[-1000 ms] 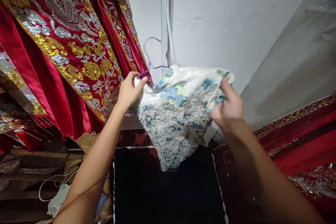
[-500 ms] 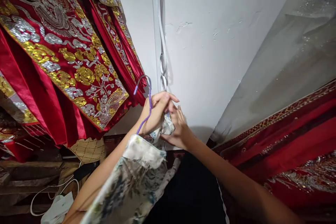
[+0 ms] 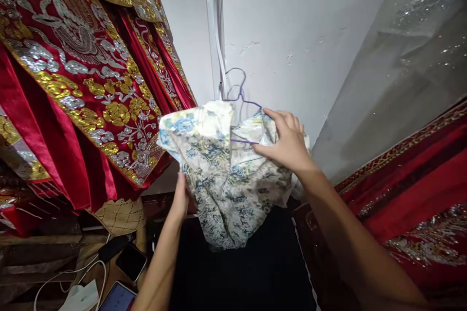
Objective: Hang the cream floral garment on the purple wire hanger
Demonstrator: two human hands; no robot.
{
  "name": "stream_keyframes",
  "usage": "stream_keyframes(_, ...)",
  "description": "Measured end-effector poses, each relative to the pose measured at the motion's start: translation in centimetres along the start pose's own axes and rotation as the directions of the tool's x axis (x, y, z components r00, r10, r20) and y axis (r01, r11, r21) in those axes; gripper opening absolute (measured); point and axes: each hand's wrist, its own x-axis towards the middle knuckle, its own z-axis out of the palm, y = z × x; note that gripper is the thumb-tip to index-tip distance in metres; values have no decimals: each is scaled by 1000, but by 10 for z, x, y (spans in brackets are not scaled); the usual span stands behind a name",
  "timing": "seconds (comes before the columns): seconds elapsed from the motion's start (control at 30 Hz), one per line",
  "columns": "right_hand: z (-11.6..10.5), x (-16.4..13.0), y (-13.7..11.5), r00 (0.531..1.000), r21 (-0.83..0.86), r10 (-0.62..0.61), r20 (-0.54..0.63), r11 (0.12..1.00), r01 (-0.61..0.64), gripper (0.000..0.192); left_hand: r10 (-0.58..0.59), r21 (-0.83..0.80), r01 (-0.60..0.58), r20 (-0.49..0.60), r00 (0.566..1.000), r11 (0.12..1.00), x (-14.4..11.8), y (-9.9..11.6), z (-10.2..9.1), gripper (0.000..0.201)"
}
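Note:
A white garment (image 3: 222,170) printed with blue and yellow flowers hangs on a thin purple wire hanger (image 3: 239,95) in front of the white wall. My right hand (image 3: 288,143) grips the garment's upper right shoulder, over the hanger's wire. My left hand (image 3: 181,197) is lower, at the garment's left edge, with its fingers behind the cloth. The hanger's hook rises above the cloth, beside a white cable (image 3: 218,34) that runs down the wall.
Red robes (image 3: 83,82) embroidered in gold and silver hang at the left; more red embroidered cloth (image 3: 412,189) lies at the right under a clear plastic cover (image 3: 404,68). Below left are a quilted tan bag (image 3: 118,214), two phones (image 3: 129,262) and white cables (image 3: 69,274).
The garment was bunched low with both hands together at the hanger's neck. Now it is spread on the hanger and lifted, my right hand at its shoulder and my left hand lower.

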Motion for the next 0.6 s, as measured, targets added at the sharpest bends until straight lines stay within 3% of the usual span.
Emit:
stream_keyframes(0.1,-2,0,-17,990,85,-126,69,989,120,78,9,158,0,-51,999,987,-20,-38,-6,60)
stream_keyframes(0.2,-7,-29,-33,970,357,-159,182,930,86,52,-80,60,90,-145,986,994,-38,-62,-8,61)
stream_keyframes(0.27,-3,-62,-40,972,544,-93,218,838,-42,38,-153,-1,156,-201,968,988,-48,-71,-9,66)
stream_keyframes(0.33,13,-101,-45,978,652,101,182,732,-197,28,-185,26,195,-223,957,980,-56,-74,-8,71)
stream_keyframes(0.4,39,-139,-49,906,713,379,190,581,-393,24,-179,74,198,-203,963,977,-63,-73,-5,72)
stream_keyframes(0.43,54,-154,-52,851,705,435,294,503,-500,26,-172,87,189,-173,970,978,-65,-71,-3,71)
stream_keyframes(0.47,68,-167,-55,812,684,390,435,443,-579,28,-167,85,180,-136,976,980,-68,-69,0,68)
stream_keyframes(0.53,89,-181,-64,760,654,293,581,388,-650,30,-171,50,174,-64,983,983,-71,-64,4,63)
stream_keyframes(0.6,97,-182,-73,752,668,242,614,348,-658,30,-209,9,210,-26,977,978,-74,-60,6,61)
